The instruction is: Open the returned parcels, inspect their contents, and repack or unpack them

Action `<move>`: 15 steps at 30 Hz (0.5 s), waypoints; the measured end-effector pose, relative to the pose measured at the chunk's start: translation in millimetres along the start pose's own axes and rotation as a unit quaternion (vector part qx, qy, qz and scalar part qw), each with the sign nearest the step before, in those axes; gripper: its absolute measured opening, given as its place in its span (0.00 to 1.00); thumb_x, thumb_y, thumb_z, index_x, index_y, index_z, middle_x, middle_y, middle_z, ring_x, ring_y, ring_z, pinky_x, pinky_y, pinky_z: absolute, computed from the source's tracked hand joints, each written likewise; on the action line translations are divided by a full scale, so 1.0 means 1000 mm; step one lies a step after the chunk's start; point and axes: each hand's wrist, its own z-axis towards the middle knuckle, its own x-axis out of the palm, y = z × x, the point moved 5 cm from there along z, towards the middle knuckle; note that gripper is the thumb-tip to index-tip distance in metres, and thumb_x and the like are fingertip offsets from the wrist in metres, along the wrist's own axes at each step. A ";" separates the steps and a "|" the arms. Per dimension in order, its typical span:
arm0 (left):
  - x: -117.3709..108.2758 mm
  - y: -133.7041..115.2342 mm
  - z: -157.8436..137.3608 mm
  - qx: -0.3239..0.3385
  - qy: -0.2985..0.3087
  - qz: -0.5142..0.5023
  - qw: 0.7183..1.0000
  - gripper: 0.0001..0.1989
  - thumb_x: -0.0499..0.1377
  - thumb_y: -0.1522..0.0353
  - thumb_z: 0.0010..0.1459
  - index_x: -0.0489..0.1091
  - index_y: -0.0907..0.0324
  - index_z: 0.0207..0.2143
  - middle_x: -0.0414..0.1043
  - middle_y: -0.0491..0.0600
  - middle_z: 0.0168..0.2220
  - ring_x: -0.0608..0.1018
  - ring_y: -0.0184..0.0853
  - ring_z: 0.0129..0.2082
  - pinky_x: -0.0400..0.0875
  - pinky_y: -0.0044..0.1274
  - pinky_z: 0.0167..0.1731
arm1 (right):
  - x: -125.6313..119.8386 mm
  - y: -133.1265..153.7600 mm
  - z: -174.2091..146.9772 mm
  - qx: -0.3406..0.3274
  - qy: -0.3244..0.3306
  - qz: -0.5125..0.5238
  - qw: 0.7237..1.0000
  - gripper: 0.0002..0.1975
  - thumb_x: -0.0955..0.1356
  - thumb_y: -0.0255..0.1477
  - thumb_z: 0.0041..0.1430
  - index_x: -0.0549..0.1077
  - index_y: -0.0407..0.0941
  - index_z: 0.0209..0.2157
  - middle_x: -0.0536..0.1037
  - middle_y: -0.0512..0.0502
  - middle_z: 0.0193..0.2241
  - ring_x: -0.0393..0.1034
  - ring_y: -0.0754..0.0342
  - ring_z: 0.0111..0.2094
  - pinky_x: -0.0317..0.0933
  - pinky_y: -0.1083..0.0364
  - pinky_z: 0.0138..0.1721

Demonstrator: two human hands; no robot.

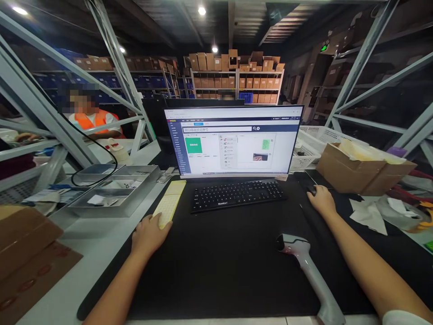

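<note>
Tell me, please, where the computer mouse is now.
In the head view, the mouse rests on the black mat at right, under the right hand, between the keyboard and a cardboard box.

A white table (98, 246) carries a black mat (230, 266), on which lie a black keyboard (238, 196), a pale yellow strip (172, 198), a dark mouse (312, 189) and a grey scanner (313, 266). Grey trays (104, 211) sit on the tabletop to the left; whether the open carton (358, 171) at right rests on mat or table is hard to tell.
</note>
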 end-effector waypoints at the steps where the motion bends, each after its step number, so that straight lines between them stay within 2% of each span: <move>1: 0.001 0.000 0.000 0.001 0.001 0.002 1.000 0.36 0.46 0.51 0.63 0.64 0.63 0.66 0.62 0.65 0.64 0.68 0.59 0.60 0.68 0.44 0.54 | 0.000 0.000 0.001 0.001 -0.001 -0.001 1.000 0.25 0.65 0.36 0.64 0.69 0.35 0.58 0.72 0.29 0.55 0.69 0.38 0.55 0.63 0.46 0.55; 4: 0.003 0.000 0.001 0.001 0.008 0.009 1.000 0.36 0.46 0.51 0.64 0.64 0.62 0.66 0.61 0.64 0.65 0.68 0.58 0.60 0.67 0.44 0.55 | 0.001 -0.001 0.002 0.005 0.001 -0.005 1.000 0.25 0.65 0.36 0.64 0.70 0.34 0.56 0.73 0.28 0.53 0.70 0.38 0.53 0.64 0.45 0.53; 10: 0.005 0.000 0.000 -0.004 0.019 0.015 1.000 0.35 0.46 0.51 0.65 0.63 0.61 0.67 0.59 0.65 0.66 0.67 0.59 0.61 0.66 0.44 0.56 | 0.001 0.001 -0.001 0.003 0.011 -0.015 1.000 0.26 0.63 0.37 0.66 0.71 0.37 0.60 0.68 0.30 0.61 0.68 0.36 0.56 0.64 0.43 0.55; 15: 0.004 -0.001 -0.001 0.000 0.015 0.011 1.000 0.35 0.46 0.52 0.65 0.63 0.61 0.67 0.60 0.65 0.66 0.67 0.59 0.61 0.67 0.45 0.56 | -0.004 0.001 -0.005 0.031 0.004 -0.026 0.999 0.29 0.63 0.37 0.66 0.66 0.38 0.64 0.67 0.28 0.61 0.68 0.34 0.57 0.65 0.41 0.53</move>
